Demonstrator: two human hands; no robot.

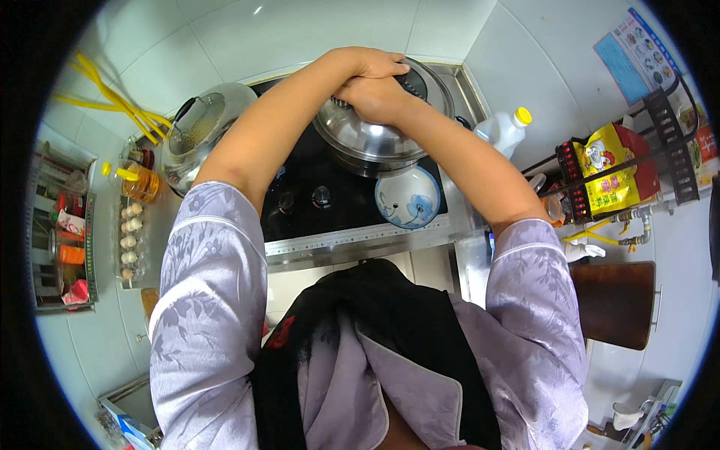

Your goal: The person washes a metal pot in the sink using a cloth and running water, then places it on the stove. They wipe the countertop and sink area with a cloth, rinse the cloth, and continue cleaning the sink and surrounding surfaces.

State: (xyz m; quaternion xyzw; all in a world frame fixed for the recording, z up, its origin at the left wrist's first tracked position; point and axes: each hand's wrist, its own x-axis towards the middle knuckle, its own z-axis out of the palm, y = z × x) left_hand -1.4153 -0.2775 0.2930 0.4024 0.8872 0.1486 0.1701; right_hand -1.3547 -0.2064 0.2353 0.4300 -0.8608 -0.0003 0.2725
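Observation:
A stainless steel pot (374,167) with a domed metal lid (365,138) stands on the black glass cooktop (301,169). My left hand (378,63) reaches over the lid's far part, fingertips beside its black knob (415,84). Just below it, touching it, my right hand (378,100) is curled above the lid. A dark ridged edge (340,102) shows at its fingers; what either hand grips is hidden. A white bowl with blue flowers (408,197) sits at the cooktop's near right, against the pot.
A lidded metal pan (236,95) stands left, near an oil bottle (142,183) and eggs in a plastic tray (129,242). At right are a yellow-capped plastic jug (500,132), a black wall rack (672,146) with a yellow seasoning packet (610,169), and a gas pipe (646,225).

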